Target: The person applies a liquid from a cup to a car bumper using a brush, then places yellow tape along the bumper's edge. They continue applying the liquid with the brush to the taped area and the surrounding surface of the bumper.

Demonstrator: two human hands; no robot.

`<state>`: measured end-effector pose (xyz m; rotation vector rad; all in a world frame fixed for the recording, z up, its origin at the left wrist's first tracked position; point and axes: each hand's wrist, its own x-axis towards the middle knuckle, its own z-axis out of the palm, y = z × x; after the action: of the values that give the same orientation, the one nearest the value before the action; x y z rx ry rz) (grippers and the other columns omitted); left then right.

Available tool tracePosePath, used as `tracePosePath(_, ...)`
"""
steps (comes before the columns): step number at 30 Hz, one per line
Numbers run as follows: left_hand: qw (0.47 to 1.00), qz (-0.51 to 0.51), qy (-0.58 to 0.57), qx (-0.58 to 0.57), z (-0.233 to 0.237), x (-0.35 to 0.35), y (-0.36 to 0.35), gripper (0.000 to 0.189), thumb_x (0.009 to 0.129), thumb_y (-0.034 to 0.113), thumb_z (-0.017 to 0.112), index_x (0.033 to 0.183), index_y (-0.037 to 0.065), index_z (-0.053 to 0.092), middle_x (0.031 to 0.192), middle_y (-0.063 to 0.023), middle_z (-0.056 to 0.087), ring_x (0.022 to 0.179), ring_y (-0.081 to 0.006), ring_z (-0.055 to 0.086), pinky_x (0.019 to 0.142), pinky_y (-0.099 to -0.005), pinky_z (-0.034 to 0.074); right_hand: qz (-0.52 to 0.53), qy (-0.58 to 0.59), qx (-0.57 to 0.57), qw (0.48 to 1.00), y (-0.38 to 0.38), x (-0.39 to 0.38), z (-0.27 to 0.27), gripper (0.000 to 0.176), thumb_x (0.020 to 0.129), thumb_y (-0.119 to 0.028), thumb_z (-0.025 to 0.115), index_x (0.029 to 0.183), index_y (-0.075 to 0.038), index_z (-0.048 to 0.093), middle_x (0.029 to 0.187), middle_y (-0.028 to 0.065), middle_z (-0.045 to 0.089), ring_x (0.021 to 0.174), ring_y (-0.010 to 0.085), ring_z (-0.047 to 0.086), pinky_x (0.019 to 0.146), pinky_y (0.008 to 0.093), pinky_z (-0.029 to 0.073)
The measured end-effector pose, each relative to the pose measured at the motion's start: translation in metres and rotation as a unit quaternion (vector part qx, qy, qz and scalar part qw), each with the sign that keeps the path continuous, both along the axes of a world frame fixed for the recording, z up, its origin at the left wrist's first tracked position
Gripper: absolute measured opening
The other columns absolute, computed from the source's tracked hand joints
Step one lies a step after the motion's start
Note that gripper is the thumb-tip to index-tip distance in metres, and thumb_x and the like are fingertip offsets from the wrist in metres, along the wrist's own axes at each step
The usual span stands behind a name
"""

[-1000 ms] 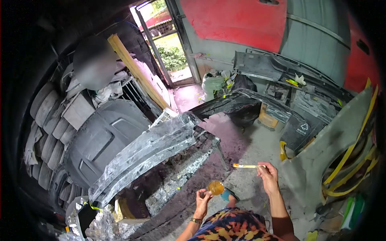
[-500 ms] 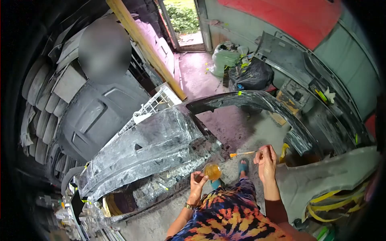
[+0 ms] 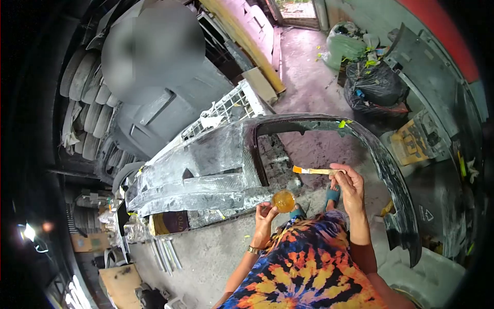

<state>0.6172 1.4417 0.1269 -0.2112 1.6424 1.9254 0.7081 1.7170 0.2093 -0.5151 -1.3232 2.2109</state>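
My left hand [image 3: 264, 217] is closed on a small round cup of amber liquid [image 3: 284, 201], held in front of my body. Between the fingers of my right hand [image 3: 350, 186] is the pale handle of a paintbrush [image 3: 313, 171], its orange-coloured bristles pointing left. The brush is above and right of the cup, apart from it. Just beyond both hands lies a large grey and black car body panel [image 3: 206, 154] with whitish smears and a wide frame-like opening on its right. Neither the brush nor the cup touches the panel, as far as I can see.
Black and green rubbish bags [image 3: 373, 87] sit at the back right. A white wire rack [image 3: 234, 105] and a yellow beam [image 3: 257, 46] stand behind the panel. Tyres [image 3: 85, 77] are stacked at the left. Metal strips [image 3: 165, 256] lie on the concrete floor.
My view has turned and shifted, so the panel appears differently angled. The brush now shows broadside and sits higher above the cup. Both hands keep their hold.
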Motion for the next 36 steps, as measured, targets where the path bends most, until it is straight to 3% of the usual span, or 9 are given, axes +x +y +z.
tracePosePath(7, 1.0, 0.013, -0.015, -0.02, 0.009, 0.001, 0.017, 0.034, 0.086, 0.013, 0.07, 0.106, 0.01, 0.043, 0.099, -0.0065, 0.058, 0.094, -0.0169, 0.059, 0.089, -0.033, 0.047, -0.024, -0.018, -0.085, 0.996, 0.007, -0.006, -0.029, 0.025, 0.094, -0.015, 0.059, 0.114, 0.0, 0.063, 0.088, 0.0078, 0.068, 0.072, 0.011, 0.06, 0.071, 0.0257, 0.05)
tracePosePath(12, 0.999, 0.004, -0.004, -0.036, 0.005, -0.003, 0.019, 0.034, 0.086, 0.013, 0.07, 0.107, 0.009, 0.044, 0.094, -0.0054, 0.059, 0.09, -0.0159, 0.059, 0.086, -0.0314, 0.047, 0.018, -0.022, -0.038, 0.999, 0.004, 0.004, -0.039, 0.022, 0.093, -0.013, 0.06, 0.112, -0.004, 0.065, 0.089, 0.0074, 0.068, 0.075, 0.0111, 0.06, 0.073, 0.0268, 0.05)
tracePosePath(17, 0.999, 0.027, 0.009, -0.014, -0.013, -0.006, 0.009, 0.033, 0.084, 0.01, 0.071, 0.106, 0.009, 0.045, 0.091, -0.003, 0.058, 0.086, -0.0142, 0.058, 0.083, -0.0301, 0.047, 0.015, -0.044, -0.024, 0.999, 0.008, 0.005, -0.037, 0.024, 0.093, -0.013, 0.06, 0.112, 0.001, 0.064, 0.091, 0.0079, 0.068, 0.075, 0.0088, 0.055, 0.072, 0.0236, 0.046)
tracePosePath(28, 0.994, 0.103, 0.012, 0.031, -0.042, -0.003, -0.018, 0.032, 0.083, 0.007, 0.072, 0.103, 0.009, 0.046, 0.091, -0.0035, 0.058, 0.088, -0.0135, 0.058, 0.079, -0.031, 0.051, -0.007, -0.105, 0.099, 0.99, -0.002, -0.024, -0.012, 0.017, 0.095, -0.014, 0.058, 0.101, -0.001, 0.065, 0.077, -0.0009, 0.06, 0.069, 0.004, 0.051, 0.062, 0.0195, 0.042)
tracePosePath(34, 0.992, 0.119, 0.024, 0.023, -0.044, -0.008, -0.032, 0.031, 0.085, 0.014, 0.071, 0.102, 0.01, 0.045, 0.097, -0.0004, 0.05, 0.085, -0.0123, 0.054, 0.08, -0.0294, 0.048, 0.017, -0.133, 0.271, 0.953, -0.013, -0.052, 0.006, 0.014, 0.094, -0.013, 0.058, 0.097, -0.001, 0.064, 0.074, -0.0062, 0.049, 0.066, 0.0015, 0.039, 0.057, 0.0192, 0.032)
tracePosePath(36, 0.992, 0.122, 0.037, 0.025, -0.052, -0.009, -0.041, 0.031, 0.085, 0.015, 0.071, 0.102, 0.009, 0.045, 0.095, -0.0009, 0.052, 0.084, -0.0126, 0.054, 0.081, -0.0301, 0.048, 0.03, -0.118, 0.242, 0.963, -0.018, -0.055, 0.003, 0.014, 0.094, -0.012, 0.058, 0.098, 0.0, 0.065, 0.075, -0.0047, 0.051, 0.066, 0.002, 0.041, 0.057, 0.0192, 0.035)
